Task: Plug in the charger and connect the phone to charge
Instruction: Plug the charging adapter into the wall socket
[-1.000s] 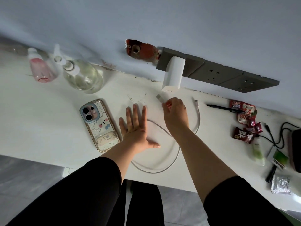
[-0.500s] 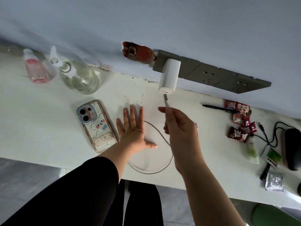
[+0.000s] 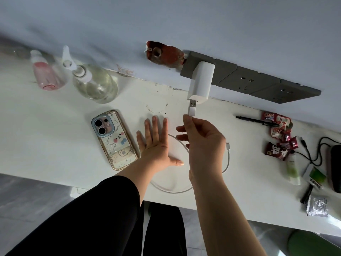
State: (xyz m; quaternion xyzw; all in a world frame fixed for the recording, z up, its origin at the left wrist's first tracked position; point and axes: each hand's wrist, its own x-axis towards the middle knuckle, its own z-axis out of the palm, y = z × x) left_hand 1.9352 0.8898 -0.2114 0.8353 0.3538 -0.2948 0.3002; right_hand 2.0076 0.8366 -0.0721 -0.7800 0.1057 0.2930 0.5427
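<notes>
A white charger block is plugged into the grey wall socket strip. My right hand pinches the USB plug of the white cable, its metal tip just below the charger's lower face. The cable loops on the white desk, its small phone-end connector lying free to the right of my wrist. My left hand rests flat, fingers spread, on the desk. The phone lies face down in a clear cartoon case, left of that hand.
A round glass spray bottle and a pink bottle stand at the back left. A black pen, red snack packets, a black cable and small packets crowd the right. The wall has a broken red patch.
My right hand lifted the USB plug off the desk and carried it up to just under the charger. The left hand stayed flat.
</notes>
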